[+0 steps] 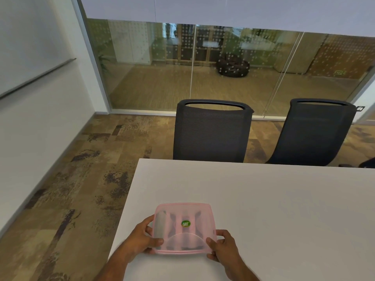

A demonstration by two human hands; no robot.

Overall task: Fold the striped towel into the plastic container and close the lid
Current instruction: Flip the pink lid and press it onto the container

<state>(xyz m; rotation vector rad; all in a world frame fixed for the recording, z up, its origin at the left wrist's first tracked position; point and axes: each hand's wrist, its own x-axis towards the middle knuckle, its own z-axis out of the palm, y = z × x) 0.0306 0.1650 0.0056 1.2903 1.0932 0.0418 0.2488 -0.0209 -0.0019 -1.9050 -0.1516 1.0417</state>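
A pink translucent plastic container [183,218] with its lid on rests on the white table [274,209] near the front left corner. A round green sticker [185,223] sits on the lid. Through the lid the striped towel [174,224] shows as dark and light bands inside. My left hand [142,238] grips the container's near left corner, thumb on top of the lid. My right hand [222,245] holds the near right corner, thumb pressed on the lid's edge.
Two dark mesh office chairs [211,130] [314,132] stand at the table's far edge. The table's left edge [129,199] drops to patterned carpet. A glass partition runs behind the chairs and a white wall is at the left.
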